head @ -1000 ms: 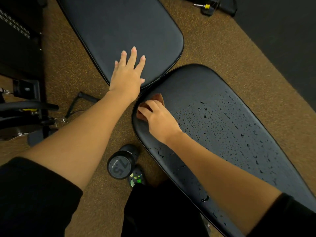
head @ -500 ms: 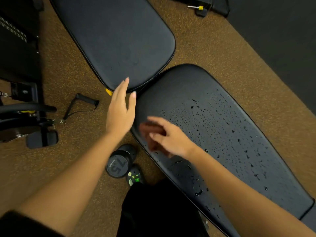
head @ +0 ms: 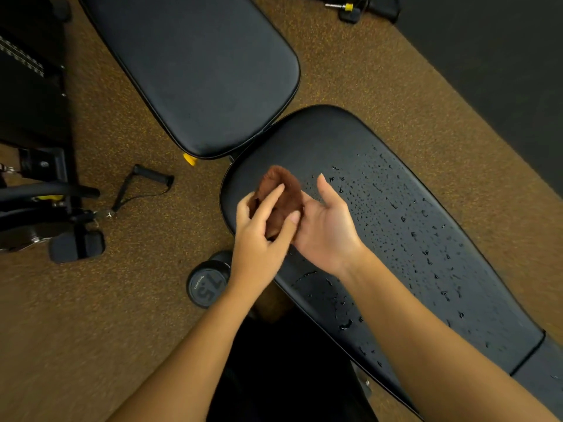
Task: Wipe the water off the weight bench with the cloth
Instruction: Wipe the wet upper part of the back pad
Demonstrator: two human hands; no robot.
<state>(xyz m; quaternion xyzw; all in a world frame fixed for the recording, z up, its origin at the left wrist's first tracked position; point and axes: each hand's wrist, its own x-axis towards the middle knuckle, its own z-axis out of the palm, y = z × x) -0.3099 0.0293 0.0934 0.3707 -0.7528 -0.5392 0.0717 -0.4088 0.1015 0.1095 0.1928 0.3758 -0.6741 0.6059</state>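
A long black padded weight bench (head: 335, 138) runs from the centre to the lower right, its surface dotted with water drops (head: 405, 214) over the middle and right. Above its near-left end both hands hold a crumpled brown cloth (head: 285, 187). My left hand (head: 262, 236) grips the cloth from the left with thumb and fingers. My right hand (head: 327, 226) lies palm up beside it, the cloth resting on its fingers. The cloth is lifted off the pad.
A second black bench pad (head: 198, 71) lies at the upper left, dry. A 7.5 dumbbell (head: 207, 284) stands on the brown floor by the bench's left edge. A cable handle (head: 152, 178) and machine parts (head: 45, 208) lie at left.
My left hand left the upper pad and came to the cloth. My right hand lifted the cloth off the bench and turned palm up; both hands now hold it.
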